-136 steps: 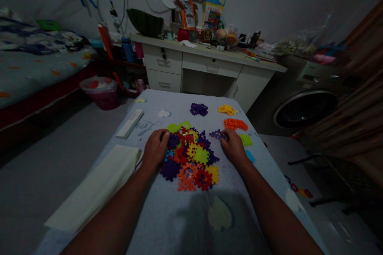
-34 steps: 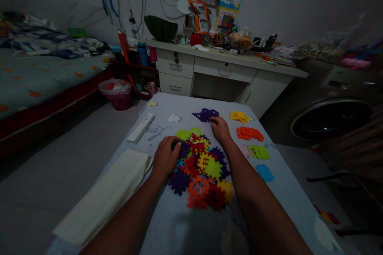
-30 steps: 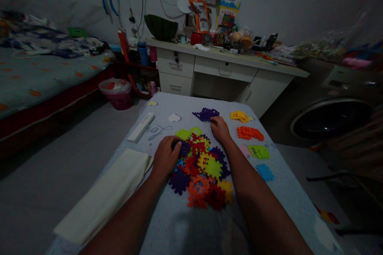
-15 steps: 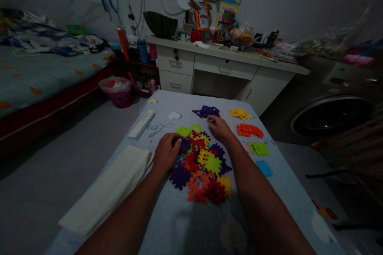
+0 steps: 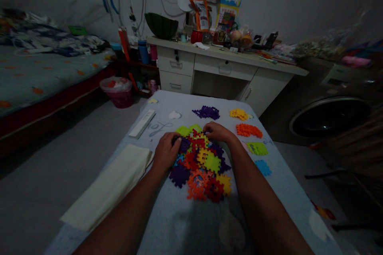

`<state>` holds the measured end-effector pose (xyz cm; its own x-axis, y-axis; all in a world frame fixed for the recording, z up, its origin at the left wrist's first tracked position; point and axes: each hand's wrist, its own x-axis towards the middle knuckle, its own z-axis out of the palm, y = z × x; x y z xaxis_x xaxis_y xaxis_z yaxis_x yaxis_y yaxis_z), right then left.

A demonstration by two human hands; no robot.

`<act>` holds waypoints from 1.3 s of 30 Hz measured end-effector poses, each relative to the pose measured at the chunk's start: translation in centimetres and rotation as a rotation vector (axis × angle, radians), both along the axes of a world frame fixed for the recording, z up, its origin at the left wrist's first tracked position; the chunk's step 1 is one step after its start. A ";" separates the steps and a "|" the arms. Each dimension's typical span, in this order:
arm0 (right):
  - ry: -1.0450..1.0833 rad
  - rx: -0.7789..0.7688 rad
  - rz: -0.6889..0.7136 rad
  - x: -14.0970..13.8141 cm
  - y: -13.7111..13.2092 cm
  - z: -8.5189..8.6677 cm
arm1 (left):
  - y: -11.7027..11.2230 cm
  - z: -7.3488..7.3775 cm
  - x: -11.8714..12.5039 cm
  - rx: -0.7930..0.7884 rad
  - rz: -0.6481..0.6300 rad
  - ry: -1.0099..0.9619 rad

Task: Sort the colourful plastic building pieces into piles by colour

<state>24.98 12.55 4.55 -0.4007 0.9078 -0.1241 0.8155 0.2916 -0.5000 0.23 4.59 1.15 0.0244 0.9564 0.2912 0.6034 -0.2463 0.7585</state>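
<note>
A mixed heap of coloured interlocking plastic pieces point(image 5: 202, 163) lies in the middle of the cloth-covered table point(image 5: 185, 223). My left hand point(image 5: 166, 152) rests on the heap's left edge, fingers curled on a purple piece point(image 5: 184, 144). My right hand point(image 5: 216, 131) is at the heap's far edge, fingers bent down onto the pieces; what they grip is hidden. Sorted groups lie beyond and to the right: purple point(image 5: 207, 112), yellow point(image 5: 238, 114), orange point(image 5: 249, 130), green point(image 5: 257, 148), blue point(image 5: 263, 167).
A folded cream cloth point(image 5: 110, 185) lies at the table's left edge, a long white box point(image 5: 142, 123) beyond it. A white desk point(image 5: 227, 67) crowded with items stands behind. A bed point(image 5: 38, 75) is at left, a pink bin point(image 5: 116, 91) beside it, a washing machine point(image 5: 332, 111) at right.
My right hand has drawn back from the purple group at the far side to the heap's far edge. My left hand has stayed on the heap's left side.
</note>
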 end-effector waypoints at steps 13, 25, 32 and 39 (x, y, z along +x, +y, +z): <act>0.762 -0.211 -0.273 2.9 0.0 -0.5 | 0.0 0.1 0.0 -0.002 0.008 -0.014; 0.781 0.465 -0.801 3.9 2.6 -3.2 | 0.0 -0.1 0.0 0.005 0.006 -0.016; 0.630 0.544 -0.862 4.0 3.7 -4.6 | 0.1 -0.2 0.1 -0.006 0.016 -0.003; 0.390 0.496 -0.660 3.7 3.7 -4.9 | 0.1 -0.3 0.0 0.000 0.015 0.002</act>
<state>28.73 16.24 -0.33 0.2868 0.8809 0.3766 0.6927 0.0809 -0.7167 0.22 4.65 0.84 0.0105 0.9565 0.2915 0.6089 -0.2374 0.7569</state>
